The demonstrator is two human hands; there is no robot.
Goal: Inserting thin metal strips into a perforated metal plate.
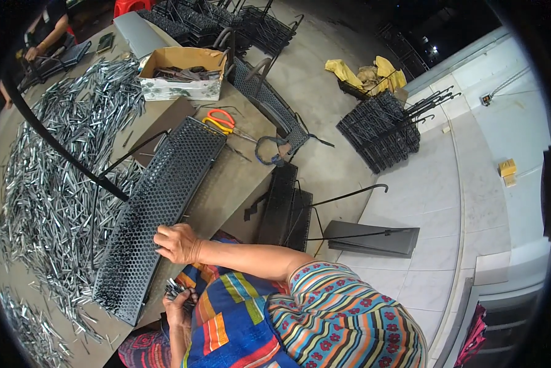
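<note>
on flat tan table (227,184): saw long black perforated-metal panel (165,175), right hand (178,243) bent alongside, couldn't tell whether pinching; noted left hand (178,308) clamped on slim silvery metal strips (175,286), risked spills if loosened.

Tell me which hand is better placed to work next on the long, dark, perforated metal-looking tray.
The right hand, probably: it is over the edge of the perforated tray, while the left hand, lower and off the tray, is occupied with a bunch of slim, silvery, metal-looking pieces.
</note>
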